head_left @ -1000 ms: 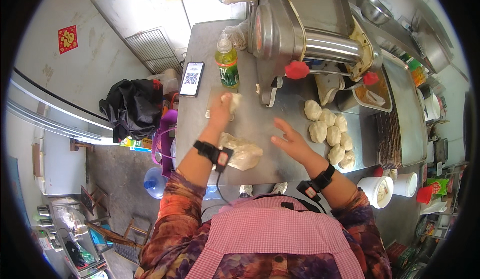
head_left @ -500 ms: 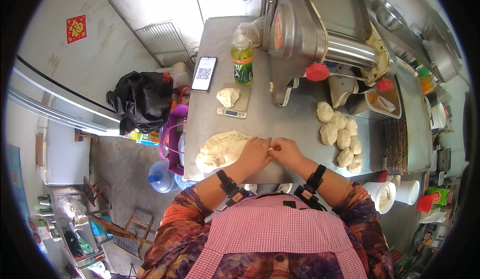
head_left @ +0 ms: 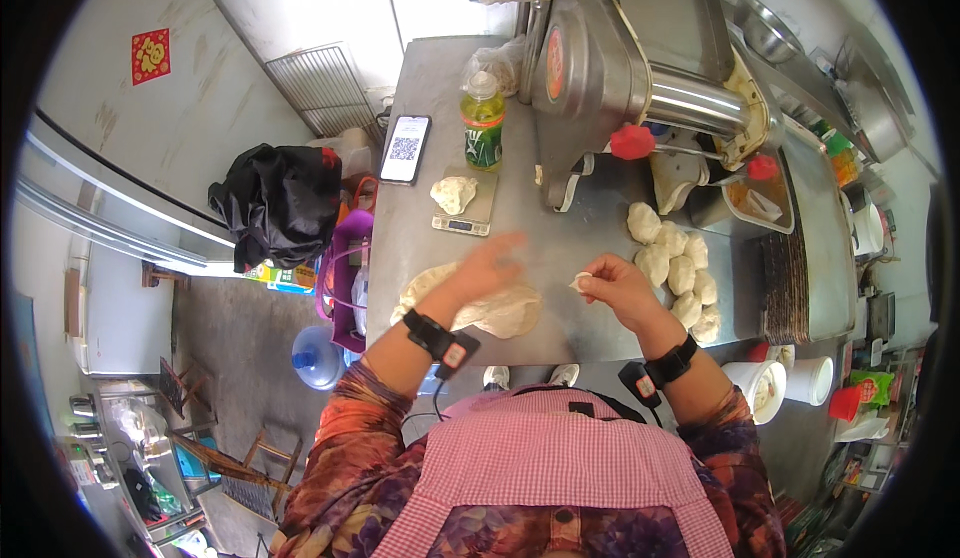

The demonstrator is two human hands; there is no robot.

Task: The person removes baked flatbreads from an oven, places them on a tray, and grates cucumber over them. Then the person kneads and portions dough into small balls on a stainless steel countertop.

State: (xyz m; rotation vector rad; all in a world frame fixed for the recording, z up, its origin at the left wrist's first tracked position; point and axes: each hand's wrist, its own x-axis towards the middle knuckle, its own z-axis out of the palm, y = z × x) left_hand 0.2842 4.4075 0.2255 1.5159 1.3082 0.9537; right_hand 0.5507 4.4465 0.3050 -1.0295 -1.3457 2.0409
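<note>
My right hand point(head_left: 618, 286) pinches a small piece of dough point(head_left: 579, 282) between thumb and fingers, above the steel table. Blurred by motion, my left hand point(head_left: 488, 266) is over the far side of a large pale slab of dough point(head_left: 505, 312), its fingers stretched out and apart with nothing seen in them. Beyond it, a dough lump point(head_left: 454, 195) rests on a small flat scale point(head_left: 482, 208). Several round dough balls point(head_left: 681, 275) lie grouped to the right of my right hand.
A phone point(head_left: 405, 150) and a green bottle point(head_left: 483, 123) stand near the scale on the steel table point(head_left: 430, 83). A metal roller machine point(head_left: 600, 88) fills the far right. Beside it are a metal container point(head_left: 735, 208) and stacked trays point(head_left: 788, 288). White buckets point(head_left: 757, 390) stand below the table's right end.
My hands have parted. The left moved up and away toward the scale; the right shifted right with a small dough piece, uncovering the slab's right end.
</note>
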